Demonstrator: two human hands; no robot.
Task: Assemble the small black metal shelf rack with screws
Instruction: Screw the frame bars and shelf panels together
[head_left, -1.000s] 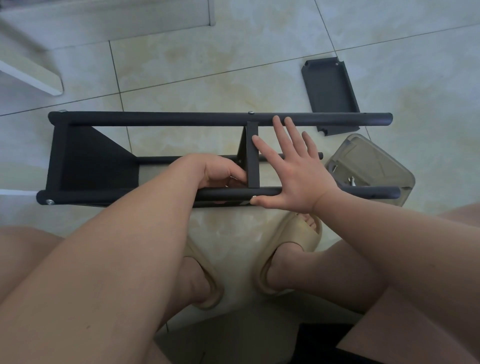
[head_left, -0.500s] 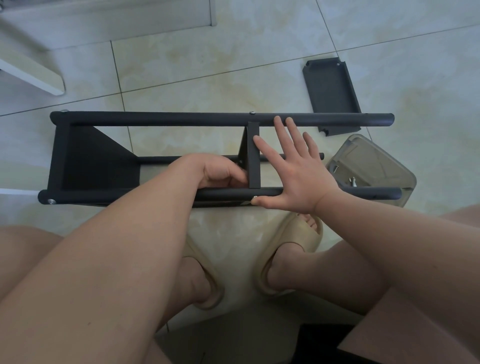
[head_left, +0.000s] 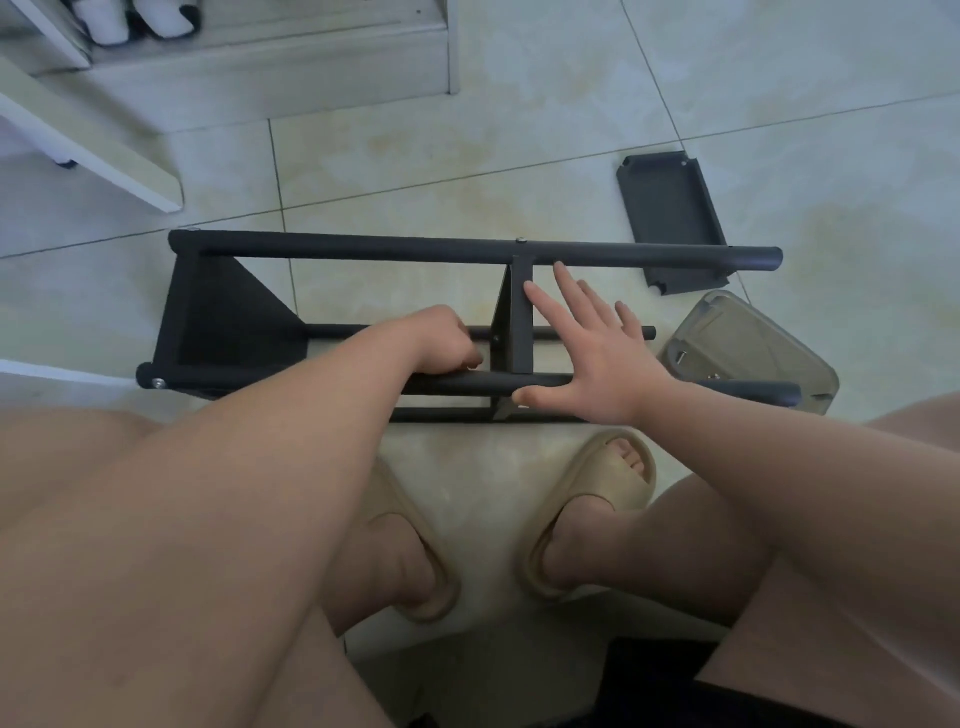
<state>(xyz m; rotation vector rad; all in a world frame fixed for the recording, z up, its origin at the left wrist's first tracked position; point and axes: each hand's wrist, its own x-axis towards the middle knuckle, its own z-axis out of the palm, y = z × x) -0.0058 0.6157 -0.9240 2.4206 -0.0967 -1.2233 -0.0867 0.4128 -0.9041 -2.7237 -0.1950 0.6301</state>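
Hardly moved: left hand (head_left: 441, 340) curled beside middle panel (head_left: 521, 322) of rack (head_left: 363, 249), hold unclear; right hand (head_left: 597, 358) flat, splayed, against panel

A half-built black metal shelf rack (head_left: 363, 249) lies on its side on the tiled floor, its long round tubes running left to right. A flat black end shelf (head_left: 223, 317) closes the left end, with a silver screw head (head_left: 158, 383) at the near corner. A second black shelf (head_left: 519, 322) stands crosswise mid-length. A loose black shelf panel (head_left: 670, 208) lies flat beyond the right end.
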